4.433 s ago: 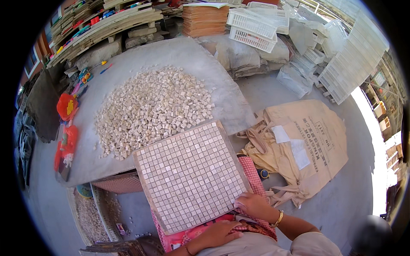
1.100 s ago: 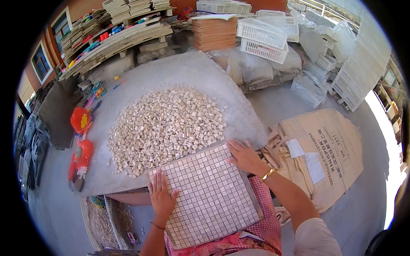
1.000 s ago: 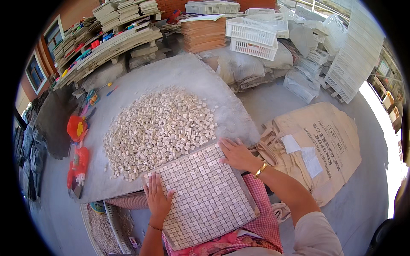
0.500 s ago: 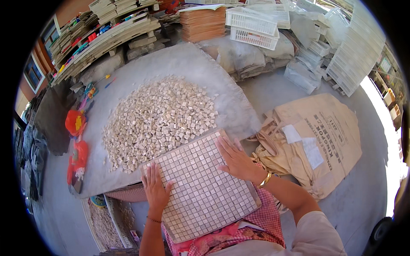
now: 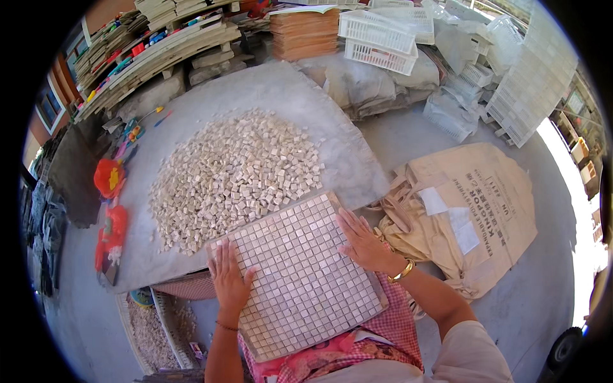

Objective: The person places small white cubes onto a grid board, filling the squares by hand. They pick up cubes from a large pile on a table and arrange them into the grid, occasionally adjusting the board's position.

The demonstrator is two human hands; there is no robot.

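Observation:
A tilted square tray filled with rows of small pale stone tiles rests over my lap, its far edge on the worktable. My left hand lies at the tray's left edge with fingers stretched out, touching the outer tiles. Along the right edge my right hand rests with straight fingers, a gold bracelet on its wrist. Neither hand grips a loose tile. Just beyond the tray, a broad heap of loose cube-shaped stone tiles covers the middle of the grey tabletop.
A tan printed sack lies at the right. Red plastic items line the table's left side. Below it stands a white crate holding stone pieces. Stacked boards, brown sheets and white baskets are at the back.
My right hand has slid right and slightly down, off the tiles to the tray's edge. My left hand stays nearly in place at its side, and the view has shifted slightly.

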